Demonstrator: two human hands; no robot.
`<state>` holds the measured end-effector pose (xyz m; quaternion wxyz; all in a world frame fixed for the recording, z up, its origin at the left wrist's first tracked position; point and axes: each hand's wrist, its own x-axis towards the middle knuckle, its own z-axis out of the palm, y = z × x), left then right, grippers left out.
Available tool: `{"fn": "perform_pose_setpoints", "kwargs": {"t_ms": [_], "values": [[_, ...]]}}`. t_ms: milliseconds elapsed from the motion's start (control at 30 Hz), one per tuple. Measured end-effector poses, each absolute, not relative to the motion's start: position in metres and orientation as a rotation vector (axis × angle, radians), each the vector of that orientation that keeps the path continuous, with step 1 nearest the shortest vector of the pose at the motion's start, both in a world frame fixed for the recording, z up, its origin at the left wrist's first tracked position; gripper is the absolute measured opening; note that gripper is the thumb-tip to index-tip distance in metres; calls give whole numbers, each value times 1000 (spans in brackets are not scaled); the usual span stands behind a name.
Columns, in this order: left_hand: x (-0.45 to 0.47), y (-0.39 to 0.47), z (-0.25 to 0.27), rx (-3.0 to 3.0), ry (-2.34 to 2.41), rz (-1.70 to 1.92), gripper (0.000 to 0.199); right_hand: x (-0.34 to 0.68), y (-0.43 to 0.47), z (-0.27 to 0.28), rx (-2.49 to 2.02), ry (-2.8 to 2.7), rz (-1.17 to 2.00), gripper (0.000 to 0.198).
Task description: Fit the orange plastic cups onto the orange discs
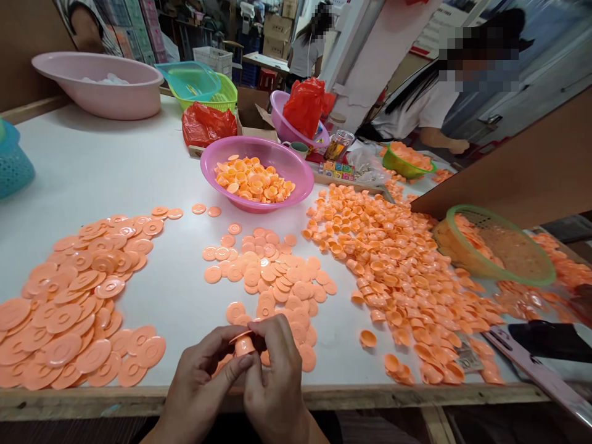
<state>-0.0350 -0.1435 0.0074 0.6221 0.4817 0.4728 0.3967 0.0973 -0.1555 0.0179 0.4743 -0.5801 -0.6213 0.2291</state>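
Close to the table's front edge, my left hand (203,370) and my right hand (277,376) meet with fingers closed around one small orange plastic cup (244,346). A thin orange disc lies against the top of this cup, pinched by the fingertips of both hands. My fingers hide part of both pieces. Just beyond my hands spreads a group of small flat orange discs (277,271). Larger orange discs (65,314) form a pile at the left. To the right lies a big heap of little orange cups (398,271).
A pink bowl (210,179) of joined orange pieces stands mid-table. Behind it are a red plastic bag (208,126) and a purple bowl (280,117). A green-rimmed basket (522,246) leans at right, near a pink strip (541,370). A co-worker (416,111) is beyond the partition.
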Motion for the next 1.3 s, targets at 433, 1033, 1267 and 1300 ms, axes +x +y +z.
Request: {"fn": "perform_pose_setpoints", "kwargs": {"t_ms": [433, 1033, 1267, 1300], "values": [[-37, -146, -7, 1406, 1142, 869, 31, 92, -156, -1, -1485, -1484, 587, 13], [-101, -126, -27, 1671, 1517, 841, 22, 147, 51, 84, -1202, -909, 1016, 35], [-95, -137, -26, 1923, 1428, 604, 20, 197, 18, 55, -1413, -1120, 832, 41], [-89, -135, -25, 1967, 1400, 557, 21, 205, -5, 44, -1494, -1132, 847, 39]]}}
